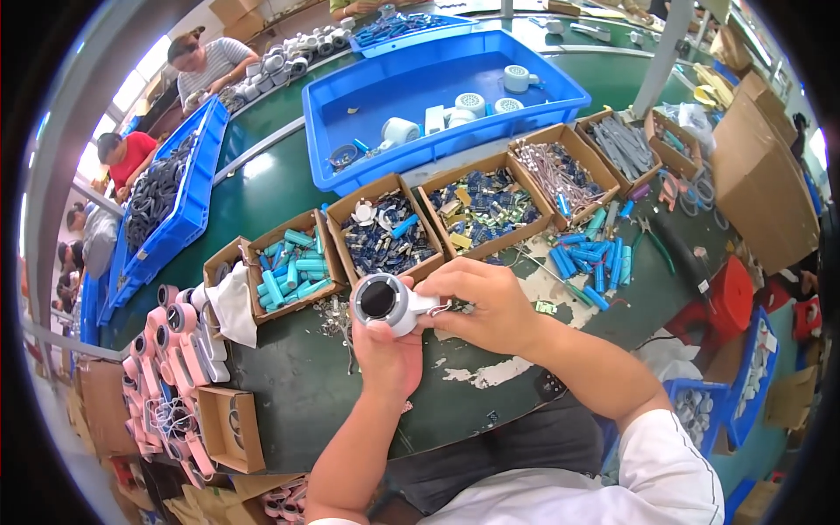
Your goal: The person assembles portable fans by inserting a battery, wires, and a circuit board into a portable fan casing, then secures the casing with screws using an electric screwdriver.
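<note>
My left hand [385, 354] is closed around a white and grey handheld-fan head [404, 313], thumb at its lower rim. The head's round black centre faces up, and a short white stem points right. At that stem the fingers of my right hand [477, 302] are pinched on thin pale wires [444, 307]; the fingertips partly hide them. Just beyond both hands stand a cardboard box of dark blue circuit boards [385, 232] and another box of boards with yellow parts [481, 210].
Teal battery cells [297, 267] fill a box at left; blue cells [595, 262] lie loose at right near green-handled pliers [656, 245]. A large blue bin [319, 131] holds white fan heads. Pink fans [179, 350] pile up at left. A red roll [731, 293] stands right. Other people sit far left.
</note>
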The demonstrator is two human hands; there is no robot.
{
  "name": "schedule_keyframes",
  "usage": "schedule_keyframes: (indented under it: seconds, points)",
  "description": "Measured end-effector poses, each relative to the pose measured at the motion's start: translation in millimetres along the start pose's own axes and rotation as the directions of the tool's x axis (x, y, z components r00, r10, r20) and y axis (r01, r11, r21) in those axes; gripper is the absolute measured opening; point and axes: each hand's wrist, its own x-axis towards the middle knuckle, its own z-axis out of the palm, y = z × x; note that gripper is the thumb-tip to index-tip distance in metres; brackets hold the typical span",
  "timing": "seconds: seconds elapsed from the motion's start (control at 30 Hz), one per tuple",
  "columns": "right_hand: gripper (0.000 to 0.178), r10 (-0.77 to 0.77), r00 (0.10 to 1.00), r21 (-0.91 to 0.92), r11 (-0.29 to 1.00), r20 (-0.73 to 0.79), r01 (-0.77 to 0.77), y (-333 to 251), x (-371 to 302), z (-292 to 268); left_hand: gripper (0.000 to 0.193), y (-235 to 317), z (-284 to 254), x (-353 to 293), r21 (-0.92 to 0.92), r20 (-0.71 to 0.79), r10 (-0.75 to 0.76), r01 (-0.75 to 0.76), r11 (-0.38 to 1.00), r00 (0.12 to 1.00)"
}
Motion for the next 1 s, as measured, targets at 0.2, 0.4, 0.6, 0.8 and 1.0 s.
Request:
schedule_keyframes:
  seconds: [0.2,0.4,0.6,0.8,1.0]
  points:
    - [0.028,-0.069,0.993,0.026,0.997,-0.100,0.072,2,-5,-3,0.087,-3,-1,-4,0.007,-0.008,-0.060,0.060,0.998,0.998]
    - [0.022,-0.131,0.987,-0.045,0.991,-0.090,0.128,7,-9,-11,0.077,-5,0,-6,0.112,-0.045,-0.015,0.020,0.994,0.999]
    - [0.017,-0.256,0.966,-0.188,0.951,-0.030,0.246,9,-11,-10,0.078,-7,3,-8,0.149,-0.098,0.070,-0.055,0.987,0.993]
    - [0.016,-0.256,0.960,-0.185,0.955,-0.114,0.233,6,-13,0,0.081,-10,6,-11,0.172,-0.083,0.106,-0.090,0.981,0.991]
    - [0.016,-0.243,0.961,-0.174,0.960,-0.133,0.219,6,-13,5,0.082,-7,3,-11,0.187,-0.061,0.137,-0.123,0.975,0.989]
